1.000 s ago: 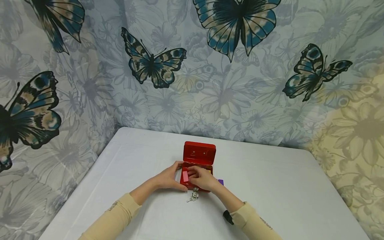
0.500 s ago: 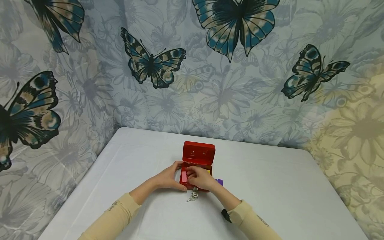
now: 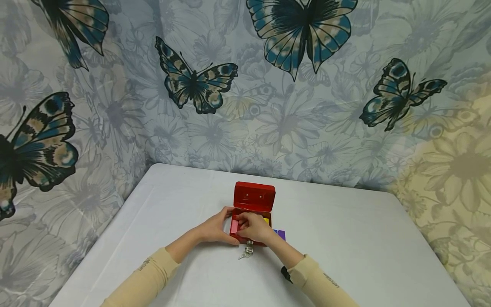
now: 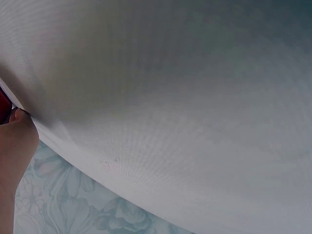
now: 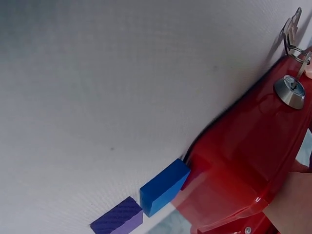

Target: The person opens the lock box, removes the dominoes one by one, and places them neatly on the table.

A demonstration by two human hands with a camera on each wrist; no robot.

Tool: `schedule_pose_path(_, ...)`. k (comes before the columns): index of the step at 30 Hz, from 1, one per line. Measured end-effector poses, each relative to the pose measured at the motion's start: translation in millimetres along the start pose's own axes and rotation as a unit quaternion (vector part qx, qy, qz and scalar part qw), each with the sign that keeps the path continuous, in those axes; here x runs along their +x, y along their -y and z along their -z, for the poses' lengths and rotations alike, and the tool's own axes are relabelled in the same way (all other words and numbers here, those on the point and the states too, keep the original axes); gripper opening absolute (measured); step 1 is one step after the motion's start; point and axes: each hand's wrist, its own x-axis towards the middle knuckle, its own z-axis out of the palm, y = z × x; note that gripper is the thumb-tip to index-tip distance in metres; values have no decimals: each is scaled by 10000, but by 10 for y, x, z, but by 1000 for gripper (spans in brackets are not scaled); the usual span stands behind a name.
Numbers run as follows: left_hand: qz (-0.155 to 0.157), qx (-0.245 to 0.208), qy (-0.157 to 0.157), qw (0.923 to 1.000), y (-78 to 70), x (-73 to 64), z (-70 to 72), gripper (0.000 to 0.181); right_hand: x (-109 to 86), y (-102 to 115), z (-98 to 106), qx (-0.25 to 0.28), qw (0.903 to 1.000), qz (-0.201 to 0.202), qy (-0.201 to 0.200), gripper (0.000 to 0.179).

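Observation:
A small red cash box (image 3: 254, 197) stands on the table with its lid raised. My left hand (image 3: 212, 226) holds its left side, thumb at the front corner and fingers toward the back. Inside the box, my right hand (image 3: 256, 228) pinches a pink block (image 3: 234, 227) against the left end. A yellow block (image 3: 266, 220) shows behind that hand; the rest of the inside is covered. Keys (image 3: 246, 253) hang from the front lock (image 5: 291, 91). In the left wrist view only part of the left hand (image 4: 17, 146) and a red sliver of box appear.
Just right of the box, a blue block (image 5: 163, 187) and a purple block (image 5: 118, 217) lie on the white-covered table (image 3: 364, 243). Butterfly-patterned fabric (image 3: 215, 140) hangs behind and to the left. A black object (image 3: 286, 274) sits at the right cuff.
My right hand has shifted slightly left, bringing the pink block up to the box's left end. More of the blue and yellow blocks shows now. The left hand stays in place.

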Motion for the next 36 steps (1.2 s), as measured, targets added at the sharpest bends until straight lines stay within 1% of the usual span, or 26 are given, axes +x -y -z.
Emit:
schedule_pose_path(19, -45, 8, 1, 10000, -32, -14, 2, 99, 65, 5, -71, -608, 9977, 130, -267, 41)
schedule_pose_path(27, -33, 38, -7, 10000, -40, -11, 0, 100, 49, 19, -70, -676, 9971, 157, -301, 41)
schedule_pose_path(36, -73, 10, -9, 10000, 0, 0, -2, 99, 46, 24, -46, -678, 9972, 237, -196, 39)
